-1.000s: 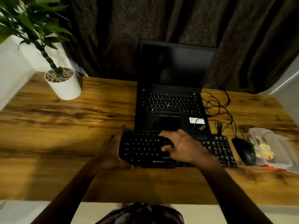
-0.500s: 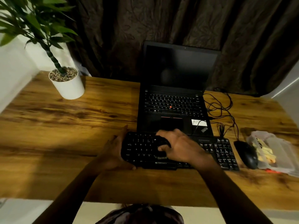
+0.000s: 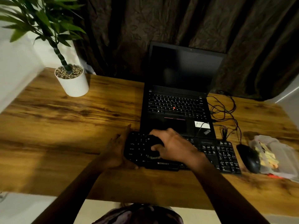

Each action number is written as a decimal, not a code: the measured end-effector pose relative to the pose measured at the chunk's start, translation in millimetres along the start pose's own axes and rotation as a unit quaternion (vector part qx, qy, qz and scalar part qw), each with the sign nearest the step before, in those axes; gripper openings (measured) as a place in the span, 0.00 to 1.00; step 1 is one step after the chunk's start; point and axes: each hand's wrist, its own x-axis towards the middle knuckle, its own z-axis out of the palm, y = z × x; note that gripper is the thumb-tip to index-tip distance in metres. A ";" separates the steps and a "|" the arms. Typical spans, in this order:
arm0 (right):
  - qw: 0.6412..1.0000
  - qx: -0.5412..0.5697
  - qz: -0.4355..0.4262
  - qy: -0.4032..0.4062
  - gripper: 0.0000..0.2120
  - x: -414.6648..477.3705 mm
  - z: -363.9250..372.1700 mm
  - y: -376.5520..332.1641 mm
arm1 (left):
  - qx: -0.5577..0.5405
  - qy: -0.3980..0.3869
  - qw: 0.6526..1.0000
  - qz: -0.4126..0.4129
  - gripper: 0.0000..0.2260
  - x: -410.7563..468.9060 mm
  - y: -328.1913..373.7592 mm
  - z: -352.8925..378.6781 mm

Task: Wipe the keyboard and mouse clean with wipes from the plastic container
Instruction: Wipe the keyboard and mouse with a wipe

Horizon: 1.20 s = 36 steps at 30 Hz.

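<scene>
Down at the near middle of the desk [image 3: 64,126], the keyboard [image 3: 215,152] is what's getting done right now. I'd call this the keyboard-wiping step, somewhere on its left half. Left hand [image 3: 116,152] is at the board's 9 o'clock end, fingers straight and flat against the edge, thumb at the front corner. It's bracing the board, not gripping anything. Right hand [image 3: 174,147] is on top of the keys just right of that, fingers and thumb curled round a dark wad [image 3: 155,142] that I take for the wipe. It's dark on dark keys and a bit smeary, so I can't swear to what it is, but the hand is definitely closed on something.

Mouse [image 3: 249,159] sits just beside the keyboard at its 3 o'clock, nobody touching it. Plastic container [image 3: 275,152] is just past the mouse, further toward 3 o'clock, with something yellowish inside. Can't tell if the lid is on. Laptop [image 3: 178,107] is open at the keyboard's 12 o'clock, cables [image 3: 226,110] tangled at about 1 o'clock, potted plant [image 3: 72,83] way off at 10.

My read on the next move: work the wad rightward across the rows toward the numpad, with the other hand bracing so the board doesn't slide into the mouse. Light pressure, since keys give. After that the mouse, probably with a fresh wipe from the container.
</scene>
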 end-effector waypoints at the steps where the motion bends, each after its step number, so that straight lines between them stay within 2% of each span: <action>1: 1.000 -0.005 0.002 -0.003 0.17 0.2 -1.5 -0.6 | -0.005 -0.001 1.000 0.001 0.72 0.0 1.4 -0.8; 4: 0.999 -0.036 -0.001 -0.022 0.19 3.9 0.2 -14.5 | -0.003 -0.003 1.000 0.012 0.72 -0.7 3.8 -3.1; 11: 0.997 0.058 -0.058 -0.004 0.17 21.1 19.9 -40.6 | -0.006 0.001 1.000 0.002 0.71 -3.0 0.8 -3.0; 16: 1.000 0.015 -0.009 -0.011 0.21 15.6 8.0 -19.3 | -0.014 0.002 1.000 0.004 0.71 -2.1 2.8 -2.8; 20: 1.000 0.005 -0.007 -0.013 0.20 14.6 7.4 -16.6 | 0.000 0.005 1.000 -0.006 0.72 -0.7 5.4 -3.4; 26: 0.994 0.094 -0.051 -0.003 0.19 26.6 33.9 -38.9 | 0.020 -0.018 0.999 -0.031 0.72 -1.1 -0.8 -1.4; 31: 0.990 0.130 -0.048 0.007 0.15 22.3 31.5 -29.8 | -0.006 0.003 1.000 0.000 0.70 -5.8 2.7 -4.1; 36: 0.997 0.069 -0.014 -0.034 0.21 12.9 24.4 -13.3 | -0.014 0.008 1.000 0.013 0.69 -5.7 5.6 -4.6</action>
